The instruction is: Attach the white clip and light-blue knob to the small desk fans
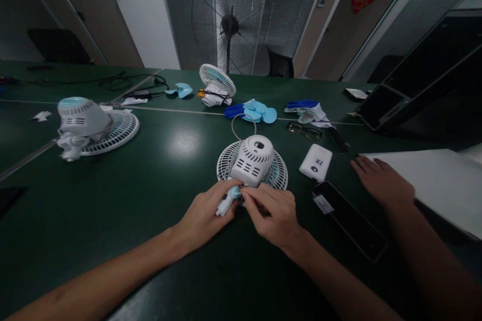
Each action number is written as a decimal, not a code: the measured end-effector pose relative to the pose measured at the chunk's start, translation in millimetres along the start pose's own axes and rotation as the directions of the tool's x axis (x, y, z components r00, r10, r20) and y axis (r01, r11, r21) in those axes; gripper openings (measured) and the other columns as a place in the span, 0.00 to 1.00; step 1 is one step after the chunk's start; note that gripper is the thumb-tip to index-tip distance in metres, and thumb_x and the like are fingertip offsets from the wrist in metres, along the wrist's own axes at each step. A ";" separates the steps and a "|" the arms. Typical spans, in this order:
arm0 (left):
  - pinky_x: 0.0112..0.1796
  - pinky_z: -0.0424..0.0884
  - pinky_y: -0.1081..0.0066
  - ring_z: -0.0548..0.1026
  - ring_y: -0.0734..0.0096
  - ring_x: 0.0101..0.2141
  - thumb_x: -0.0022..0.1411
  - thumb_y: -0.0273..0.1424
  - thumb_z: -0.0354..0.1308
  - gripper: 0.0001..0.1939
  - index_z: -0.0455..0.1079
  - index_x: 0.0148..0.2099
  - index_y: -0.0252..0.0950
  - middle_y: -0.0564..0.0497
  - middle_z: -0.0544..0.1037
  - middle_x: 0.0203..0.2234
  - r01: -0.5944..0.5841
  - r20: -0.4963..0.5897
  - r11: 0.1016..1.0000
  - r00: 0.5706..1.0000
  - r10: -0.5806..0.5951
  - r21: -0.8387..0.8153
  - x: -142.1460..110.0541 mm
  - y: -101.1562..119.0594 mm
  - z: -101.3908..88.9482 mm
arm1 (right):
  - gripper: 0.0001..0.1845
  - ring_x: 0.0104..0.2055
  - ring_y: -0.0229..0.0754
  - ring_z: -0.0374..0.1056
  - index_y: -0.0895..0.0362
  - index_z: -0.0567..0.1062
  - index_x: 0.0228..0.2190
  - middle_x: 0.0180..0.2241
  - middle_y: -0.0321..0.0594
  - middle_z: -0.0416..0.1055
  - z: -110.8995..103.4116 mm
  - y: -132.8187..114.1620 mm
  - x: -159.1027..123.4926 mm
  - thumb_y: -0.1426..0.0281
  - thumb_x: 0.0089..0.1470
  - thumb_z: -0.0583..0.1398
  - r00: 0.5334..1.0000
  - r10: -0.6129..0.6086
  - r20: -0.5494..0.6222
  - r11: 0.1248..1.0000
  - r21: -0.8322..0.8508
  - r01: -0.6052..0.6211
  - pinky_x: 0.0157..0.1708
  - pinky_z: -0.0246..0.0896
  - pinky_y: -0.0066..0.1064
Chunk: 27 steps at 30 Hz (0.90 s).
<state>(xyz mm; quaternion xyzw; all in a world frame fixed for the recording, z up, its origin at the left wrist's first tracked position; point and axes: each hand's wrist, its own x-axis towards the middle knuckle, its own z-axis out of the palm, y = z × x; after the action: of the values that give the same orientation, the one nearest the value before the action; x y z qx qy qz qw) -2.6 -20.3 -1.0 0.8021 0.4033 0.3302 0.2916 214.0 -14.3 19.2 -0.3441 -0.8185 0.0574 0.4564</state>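
Note:
A small white fan (253, 160) lies face down on its round grille, its vented motor housing upward. At its near side, my left hand (209, 210) is closed around a white bracket (225, 205) with a light-blue knob (235, 192). My right hand (273, 210) is closed in a pinch beside that knob, fingertips against its right side. Whatever is between those fingertips is too small and hidden to make out. A thin pale cord (234, 128) loops up behind the housing.
Another person's hand (384, 180) rests flat at right beside a white sheet (425, 170). Nearby lie a phone (350, 220), a white power bank (316, 162) and glasses (305, 130). Other fans (94, 128), blue blades (259, 110) and gloves (307, 110) stand further off.

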 end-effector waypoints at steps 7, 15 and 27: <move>0.54 0.75 0.59 0.78 0.62 0.52 0.73 0.31 0.57 0.24 0.60 0.68 0.45 0.47 0.75 0.57 -0.004 0.001 0.999 1.000 0.004 -0.032 -1.0 -1.2 -1.7 | 0.13 0.26 0.42 0.76 0.43 0.81 0.48 0.30 0.38 0.81 0.7 -9.5 -4.0 0.69 0.68 0.59 0.996 -0.005 0.090 0.998 0.060 0.000 0.23 0.69 0.36; 0.54 0.76 0.57 0.78 0.60 0.51 0.73 0.31 0.57 0.25 0.59 0.68 0.44 0.45 0.75 0.57 -0.019 0.005 1.000 1.000 0.019 -0.017 0.7 1.0 -1.5 | 0.14 0.26 0.42 0.75 0.41 0.79 0.48 0.30 0.37 0.81 3.1 -8.0 0.5 0.70 0.67 0.59 1.000 0.007 0.020 1.000 0.008 -0.007 0.23 0.67 0.36; 0.55 0.75 0.60 0.78 0.63 0.51 0.72 0.28 0.57 0.25 0.60 0.68 0.46 0.48 0.76 0.56 -0.009 -0.011 1.000 1.000 0.009 0.004 0.2 -1.2 1.1 | 0.08 0.30 0.36 0.73 0.58 0.80 0.43 0.32 0.38 0.78 2.2 -4.1 0.7 0.76 0.65 0.61 1.000 -0.009 0.004 1.000 -0.017 0.009 0.29 0.64 0.29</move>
<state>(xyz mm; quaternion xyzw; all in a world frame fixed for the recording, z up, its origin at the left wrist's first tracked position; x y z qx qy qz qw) -2.3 -19.7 -2.5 0.8026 0.4021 0.3351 0.2860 209.9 -16.4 20.1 -0.3442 -0.8214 0.0488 0.4522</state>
